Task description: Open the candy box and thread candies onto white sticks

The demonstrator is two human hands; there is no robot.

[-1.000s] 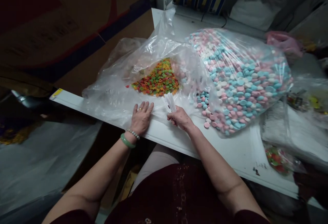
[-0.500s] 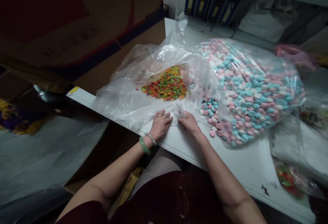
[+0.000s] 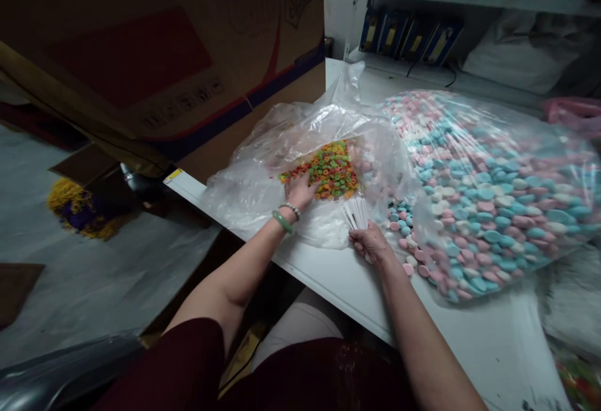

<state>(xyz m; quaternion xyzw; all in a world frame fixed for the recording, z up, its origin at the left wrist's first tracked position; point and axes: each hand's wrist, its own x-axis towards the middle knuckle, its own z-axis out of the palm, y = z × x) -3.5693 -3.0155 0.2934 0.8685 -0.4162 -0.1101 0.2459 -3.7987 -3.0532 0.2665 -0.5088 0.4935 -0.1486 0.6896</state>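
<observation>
Several thin white sticks (image 3: pixel 357 213) fan out from my right hand (image 3: pixel 372 243), which grips their lower ends above the table's front edge. My left hand (image 3: pixel 300 192), with a green bangle and beads at the wrist, lies over the near left side of a heap of small coloured rings (image 3: pixel 335 170). Its fingers are apart and touch the rings, and I see nothing held in them. The rings lie in the mouth of a crumpled clear plastic bag (image 3: pixel 248 173). Loose pink, white and blue discs (image 3: pixel 402 215) lie right of the sticks.
A large clear bag of pastel discs (image 3: pixel 488 192) fills the table's right side. Behind on the left stands a big cardboard box (image 3: pixel 225 41). Blue binders (image 3: pixel 410 38) sit under a shelf at the back. The white table (image 3: pixel 338 279) has its front edge before me.
My left hand has moved forward from the table's edge onto the coloured rings. The white sticks in my right hand now show fanned out. The view has shifted left.
</observation>
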